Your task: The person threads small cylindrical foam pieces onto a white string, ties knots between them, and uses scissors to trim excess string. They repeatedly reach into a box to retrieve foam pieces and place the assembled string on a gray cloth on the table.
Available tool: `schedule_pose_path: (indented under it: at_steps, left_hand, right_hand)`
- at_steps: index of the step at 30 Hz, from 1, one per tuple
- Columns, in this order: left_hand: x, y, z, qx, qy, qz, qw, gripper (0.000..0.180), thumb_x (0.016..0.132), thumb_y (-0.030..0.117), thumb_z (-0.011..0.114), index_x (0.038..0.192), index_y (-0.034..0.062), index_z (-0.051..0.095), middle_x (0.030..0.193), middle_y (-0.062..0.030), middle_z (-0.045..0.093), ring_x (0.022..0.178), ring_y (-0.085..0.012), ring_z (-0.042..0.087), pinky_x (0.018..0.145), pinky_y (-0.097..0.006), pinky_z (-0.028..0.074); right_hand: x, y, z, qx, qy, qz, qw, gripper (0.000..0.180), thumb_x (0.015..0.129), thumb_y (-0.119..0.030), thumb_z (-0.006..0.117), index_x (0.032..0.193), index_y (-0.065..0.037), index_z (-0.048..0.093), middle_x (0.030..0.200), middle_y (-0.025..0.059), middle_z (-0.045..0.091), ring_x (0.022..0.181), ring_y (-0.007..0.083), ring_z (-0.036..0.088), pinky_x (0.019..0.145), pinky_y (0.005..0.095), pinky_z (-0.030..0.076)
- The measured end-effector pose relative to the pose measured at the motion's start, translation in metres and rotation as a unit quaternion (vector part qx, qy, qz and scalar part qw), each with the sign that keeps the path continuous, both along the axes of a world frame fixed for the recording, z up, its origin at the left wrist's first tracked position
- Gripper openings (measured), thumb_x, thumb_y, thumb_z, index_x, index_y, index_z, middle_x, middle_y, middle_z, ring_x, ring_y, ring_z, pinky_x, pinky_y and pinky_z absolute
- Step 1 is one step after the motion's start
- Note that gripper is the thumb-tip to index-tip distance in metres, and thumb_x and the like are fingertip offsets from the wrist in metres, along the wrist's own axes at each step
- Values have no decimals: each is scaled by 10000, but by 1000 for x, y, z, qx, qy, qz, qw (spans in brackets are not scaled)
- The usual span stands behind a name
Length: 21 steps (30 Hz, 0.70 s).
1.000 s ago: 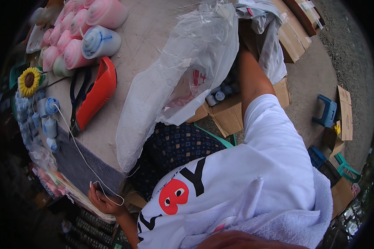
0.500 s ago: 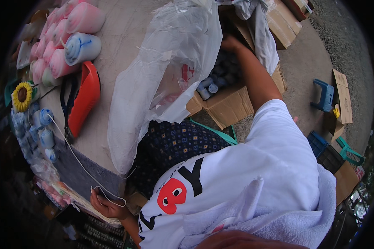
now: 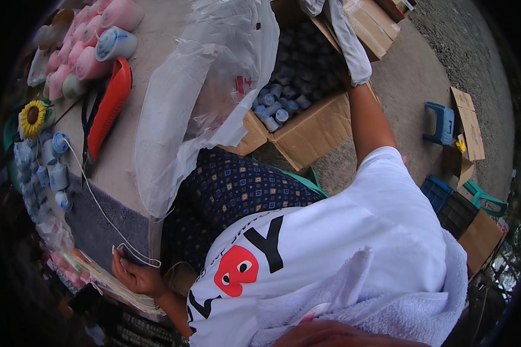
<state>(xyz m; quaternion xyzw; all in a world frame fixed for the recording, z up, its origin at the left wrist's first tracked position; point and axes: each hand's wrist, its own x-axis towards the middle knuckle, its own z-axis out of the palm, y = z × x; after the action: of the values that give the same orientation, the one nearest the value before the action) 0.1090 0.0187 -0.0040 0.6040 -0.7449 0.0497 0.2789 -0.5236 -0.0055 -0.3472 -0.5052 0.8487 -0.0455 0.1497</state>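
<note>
Desk (image 3: 156,34) crowded along one edge — left hand (image 3: 136,277) holding cord (image 3: 95,199), right hand's (image 3: 342,74) grip not discernible — a hard tug could dislodge the attached blue piece (image 3: 59,144).

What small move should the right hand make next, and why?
Probably ease the right hand out from behind the grey cloth: it is mostly hidden beside the open box, so its grip cannot be checked, while the left hand holds white cord.
</note>
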Motion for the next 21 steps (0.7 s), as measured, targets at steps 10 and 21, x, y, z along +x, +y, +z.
schedule_pose_path:
  at_steps: [10,21]
  left_hand:
    - [-9,1,1,-17,-11,19,1000,248,980,9,396,1137,-99,554,1086,-171,571,937,-224,614,844,-317,526]
    - [1,4,0,-28,29,-36,999,246,976,20,413,1137,-92,563,1104,-172,555,948,-238,594,842,-330,512]
  right_hand:
    - [44,-41,-19,191,-10,87,978,478,837,-217,574,1266,-37,465,1123,207,596,1054,363,570,910,415,441]
    - [70,-32,-1,249,-15,150,957,567,791,-234,657,1285,-65,434,1078,187,614,1020,362,586,877,411,458]
